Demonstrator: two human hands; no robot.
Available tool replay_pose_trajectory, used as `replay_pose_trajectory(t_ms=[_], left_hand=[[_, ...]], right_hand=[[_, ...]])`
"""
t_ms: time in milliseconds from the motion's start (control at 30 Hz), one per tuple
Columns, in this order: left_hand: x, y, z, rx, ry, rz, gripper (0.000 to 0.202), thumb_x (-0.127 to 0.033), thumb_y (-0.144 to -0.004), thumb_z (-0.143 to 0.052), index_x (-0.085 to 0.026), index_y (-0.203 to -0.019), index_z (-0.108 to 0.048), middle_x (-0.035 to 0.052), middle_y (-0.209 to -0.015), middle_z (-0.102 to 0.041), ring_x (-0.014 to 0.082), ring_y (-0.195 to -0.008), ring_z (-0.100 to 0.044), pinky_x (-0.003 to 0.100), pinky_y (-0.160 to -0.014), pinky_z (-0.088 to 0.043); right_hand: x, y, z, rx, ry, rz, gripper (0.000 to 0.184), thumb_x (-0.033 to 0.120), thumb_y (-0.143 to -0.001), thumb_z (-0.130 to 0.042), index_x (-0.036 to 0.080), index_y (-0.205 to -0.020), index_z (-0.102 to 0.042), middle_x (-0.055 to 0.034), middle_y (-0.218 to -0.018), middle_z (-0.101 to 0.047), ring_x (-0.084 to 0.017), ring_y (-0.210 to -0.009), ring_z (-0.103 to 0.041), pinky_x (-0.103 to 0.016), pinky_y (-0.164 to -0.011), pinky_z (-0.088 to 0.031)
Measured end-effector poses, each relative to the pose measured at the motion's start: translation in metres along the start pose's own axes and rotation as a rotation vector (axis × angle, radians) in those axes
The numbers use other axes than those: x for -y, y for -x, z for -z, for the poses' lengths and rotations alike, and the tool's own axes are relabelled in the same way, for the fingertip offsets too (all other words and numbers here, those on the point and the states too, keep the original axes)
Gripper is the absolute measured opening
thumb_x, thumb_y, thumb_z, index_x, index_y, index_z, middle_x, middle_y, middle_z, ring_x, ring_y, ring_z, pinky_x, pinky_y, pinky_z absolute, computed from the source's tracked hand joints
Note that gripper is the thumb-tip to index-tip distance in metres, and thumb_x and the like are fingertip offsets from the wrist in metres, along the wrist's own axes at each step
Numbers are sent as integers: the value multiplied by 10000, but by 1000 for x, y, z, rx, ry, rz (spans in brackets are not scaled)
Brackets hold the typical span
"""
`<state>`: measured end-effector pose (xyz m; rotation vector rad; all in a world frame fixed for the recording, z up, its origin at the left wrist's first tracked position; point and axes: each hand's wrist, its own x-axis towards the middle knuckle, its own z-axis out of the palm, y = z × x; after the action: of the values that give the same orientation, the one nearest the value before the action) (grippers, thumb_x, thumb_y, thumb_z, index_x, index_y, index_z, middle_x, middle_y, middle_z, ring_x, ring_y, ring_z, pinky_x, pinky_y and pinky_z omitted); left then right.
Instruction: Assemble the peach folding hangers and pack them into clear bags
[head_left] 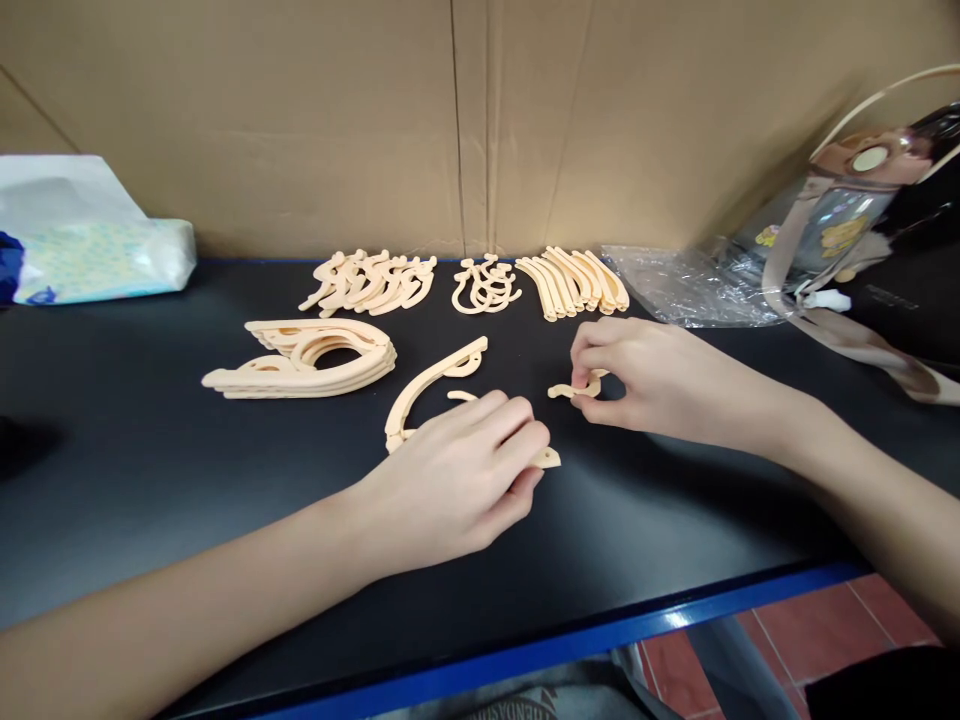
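Observation:
Partly covered by my left hand (480, 465) is a cream plastic folding hanger (420, 390), its curved arm reaching up and away. My left fingers are closed on the hanger's near arm, whose tip pokes out past them. To the right, my right hand (630, 380) pinches a small wavy cream piece (564, 390) between thumb and fingers, just above or on the table. The piece's far end is hidden by the fingers. A gap separates it from the hanger.
Folded hangers (300, 375) are stacked at left. Behind lie piles of curved arms (367, 283), hooks (486, 285) and straight arms (574, 282). A clear plastic bag (690, 290), a bottle with strap (847, 220) and a tissue pack (105, 260) stand along the cardboard wall. The table's blue edge (540, 640) is nearest me.

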<state>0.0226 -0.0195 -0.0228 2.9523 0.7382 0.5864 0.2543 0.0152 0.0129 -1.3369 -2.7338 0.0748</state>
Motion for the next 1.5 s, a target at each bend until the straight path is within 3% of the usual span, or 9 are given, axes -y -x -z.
replay_pose_trajectory(t_ms=[200,333,400,600,733,1233,1500], left_hand=[[4,1,2,-54,81,19,138,-169,-984,-376,-149,-959,-510,60,-883,-631,174,-723,-607,274,-606,-460],[8,3,-1,-19,223,130,26,-215,-969,-440,-205,-975,-464,-3,-852,-629,139,-655,-599,241,-571,-436],[9,4,-2,-4,265,164,67,-263,-966,-481,-220,-1016,-469,-18,-860,-642,131,-642,-602,233,-560,-430],[8,3,2,45,299,219,121,-285,-983,-498,-226,-1088,-482,-19,-910,-679,114,-604,-600,221,-557,-428],[9,4,1,56,325,223,162,-304,-996,-491,-235,-1142,-474,-40,-836,-663,116,-598,-603,216,-568,-435],[15,3,1,75,438,210,160,-288,-995,-508,-248,-1149,-503,-61,-797,-617,91,-598,-588,189,-567,-407],[20,2,4,64,523,173,157,-248,-968,-580,-235,-1122,-559,-63,-806,-654,78,-656,-625,165,-622,-422]], right_hand=[[-6,-1,7,190,-530,35,144,314,-848,-605,193,-809,-673,5,-864,-691,-148,-785,-634,-294,-764,-492],[-9,-3,14,300,-716,18,175,356,-849,-638,190,-856,-695,9,-852,-705,-155,-842,-644,-314,-856,-506],[-9,-3,16,337,-771,7,192,372,-846,-651,192,-892,-700,5,-875,-708,-157,-858,-650,-323,-883,-510],[-6,-3,16,430,-824,36,182,348,-848,-666,183,-912,-709,6,-878,-712,-150,-847,-658,-310,-855,-508],[-5,-4,16,451,-821,73,221,374,-863,-658,175,-941,-712,4,-878,-709,-147,-840,-654,-304,-841,-512],[-4,-4,16,473,-815,56,249,394,-882,-647,175,-956,-739,-1,-863,-730,-153,-829,-656,-303,-839,-523],[-3,-3,13,459,-823,77,263,382,-888,-647,157,-948,-769,-8,-845,-742,-136,-788,-660,-264,-726,-517]])
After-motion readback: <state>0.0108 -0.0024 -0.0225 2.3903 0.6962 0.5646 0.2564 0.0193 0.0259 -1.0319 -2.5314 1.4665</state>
